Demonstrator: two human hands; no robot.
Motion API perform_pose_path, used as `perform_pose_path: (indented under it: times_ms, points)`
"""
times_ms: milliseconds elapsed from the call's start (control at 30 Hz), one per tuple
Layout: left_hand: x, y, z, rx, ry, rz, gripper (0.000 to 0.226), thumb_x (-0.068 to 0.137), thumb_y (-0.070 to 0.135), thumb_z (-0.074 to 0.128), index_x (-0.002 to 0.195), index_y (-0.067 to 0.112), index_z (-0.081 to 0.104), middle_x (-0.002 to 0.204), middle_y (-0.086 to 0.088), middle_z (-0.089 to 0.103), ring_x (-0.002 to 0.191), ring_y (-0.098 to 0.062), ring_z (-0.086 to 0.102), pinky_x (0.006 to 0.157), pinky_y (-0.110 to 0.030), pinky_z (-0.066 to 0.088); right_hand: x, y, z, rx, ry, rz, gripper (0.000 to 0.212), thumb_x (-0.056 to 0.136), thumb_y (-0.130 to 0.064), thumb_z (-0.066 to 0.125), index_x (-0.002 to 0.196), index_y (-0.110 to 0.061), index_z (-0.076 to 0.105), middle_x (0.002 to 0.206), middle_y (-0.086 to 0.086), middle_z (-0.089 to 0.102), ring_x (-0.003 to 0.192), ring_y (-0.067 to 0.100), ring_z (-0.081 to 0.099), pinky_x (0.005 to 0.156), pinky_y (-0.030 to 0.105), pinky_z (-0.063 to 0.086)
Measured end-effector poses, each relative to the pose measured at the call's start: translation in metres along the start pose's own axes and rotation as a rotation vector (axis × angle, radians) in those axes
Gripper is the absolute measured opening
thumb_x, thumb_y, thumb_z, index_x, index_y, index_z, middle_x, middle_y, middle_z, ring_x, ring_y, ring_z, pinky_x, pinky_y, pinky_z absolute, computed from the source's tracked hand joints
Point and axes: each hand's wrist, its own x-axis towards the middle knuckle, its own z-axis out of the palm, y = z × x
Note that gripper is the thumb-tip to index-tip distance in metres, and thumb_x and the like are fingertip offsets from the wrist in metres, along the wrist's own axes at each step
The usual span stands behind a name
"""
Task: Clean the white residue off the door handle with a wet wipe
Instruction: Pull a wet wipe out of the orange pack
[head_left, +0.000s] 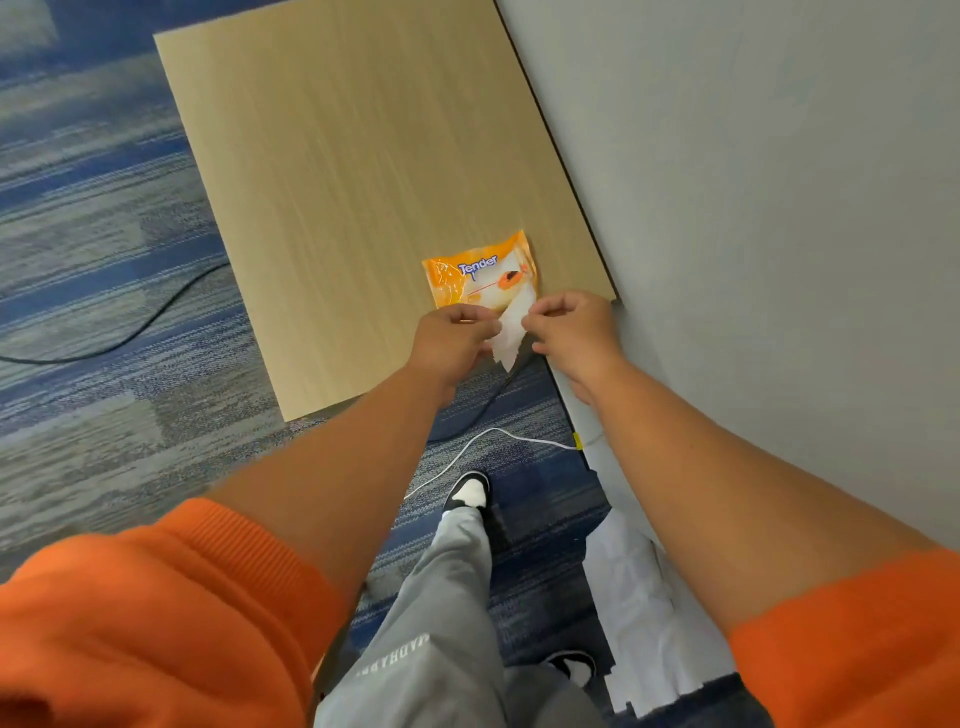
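Observation:
An orange wet-wipe packet (470, 273) lies near the right front corner of a light wooden table (353, 182). A white wet wipe (511, 327) hangs between my two hands just in front of the packet. My left hand (452, 338) pinches the wipe's left edge. On the other side, my right hand (569, 327) pinches its right edge. The wipe's lower tip points down past the table's front edge. No door handle is in view.
A grey wall (753, 208) runs along the table's right side. Blue striped carpet (93, 234) carries a black cable (130, 332) on the left and a white cable (483, 441) under my hands. White paper (644, 613) lies by the wall near my feet.

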Motion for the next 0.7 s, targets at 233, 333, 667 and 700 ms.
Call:
perform_pose_path:
  times_ms: [233, 333, 667, 700]
  points:
    - [-0.083, -0.023, 0.01, 0.259, -0.192, 0.227, 0.032, 0.081, 0.013, 0.086, 0.11, 0.015, 0.073, 0.101, -0.012, 0.069, 0.082, -0.016, 0.064, 0.071, -0.03, 0.056, -0.071, 0.016, -0.039, 0.099, -0.084, -0.011, 0.023, 0.08, 0.005, 0.073, 0.091, -0.014, 0.066, 0.094, 0.01, 0.069, 0.089, 0.024, 0.073, 0.072, 0.038, 0.064]
    - [-0.133, -0.042, 0.016, 0.345, -0.313, 0.295, 0.037, 0.079, 0.012, 0.087, 0.112, 0.013, 0.072, 0.106, -0.015, 0.072, 0.081, -0.011, 0.07, 0.072, -0.022, 0.058, -0.122, 0.036, -0.062, 0.16, -0.094, 0.001, 0.021, 0.081, 0.006, 0.073, 0.092, -0.012, 0.067, 0.095, 0.011, 0.07, 0.089, 0.025, 0.073, 0.071, 0.037, 0.064]
    - [-0.299, -0.151, 0.108, 0.584, -0.456, 0.366, 0.028, 0.081, 0.025, 0.087, 0.098, 0.01, 0.07, 0.092, -0.009, 0.079, 0.082, -0.022, 0.076, 0.075, -0.038, 0.061, -0.311, 0.17, -0.175, 0.386, 0.121, -0.003, 0.015, 0.083, -0.001, 0.075, 0.09, -0.014, 0.069, 0.091, 0.008, 0.074, 0.088, 0.025, 0.074, 0.079, 0.043, 0.064]
    - [-0.317, -0.165, 0.123, 0.608, -0.486, 0.383, 0.023, 0.083, 0.023, 0.085, 0.095, 0.008, 0.072, 0.089, -0.01, 0.079, 0.078, -0.02, 0.075, 0.073, -0.037, 0.059, -0.333, 0.185, -0.192, 0.393, 0.157, -0.004, 0.014, 0.083, -0.003, 0.075, 0.09, -0.013, 0.069, 0.09, 0.007, 0.074, 0.086, 0.024, 0.074, 0.078, 0.042, 0.064]
